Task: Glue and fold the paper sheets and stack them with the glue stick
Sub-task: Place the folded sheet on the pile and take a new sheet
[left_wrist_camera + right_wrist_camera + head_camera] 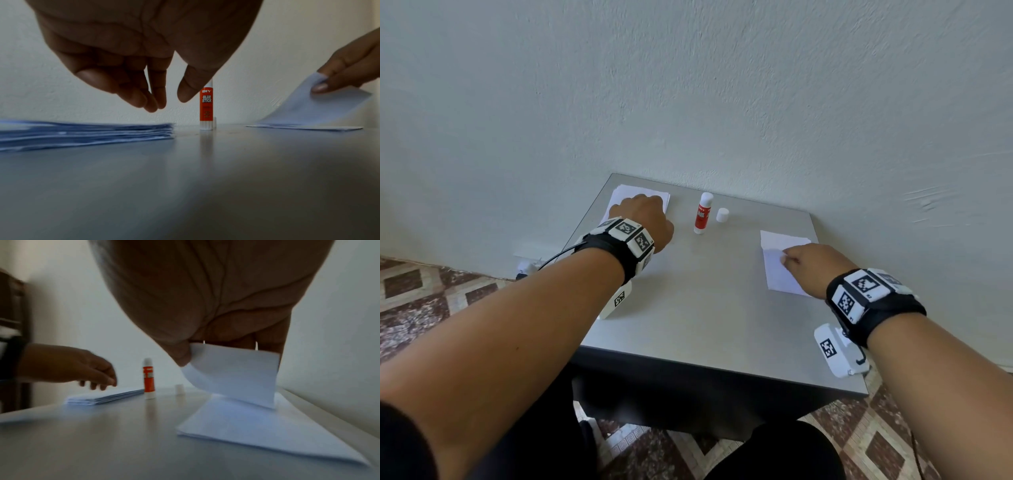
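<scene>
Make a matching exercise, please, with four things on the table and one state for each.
Things:
1. glue stick
2. cap
3. left hand
4. right hand

States:
A. pinches a raised paper sheet
B. stands upright, uncapped
C. hovers over the paper stack, holding nothing
D. stands alone on the table, right of the glue stick

Pairs: 1-B, 2-D, 3-C, 4-A

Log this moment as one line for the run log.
right hand: pinches sheet | left hand: empty over paper stack | glue stick: upright, uncapped
</scene>
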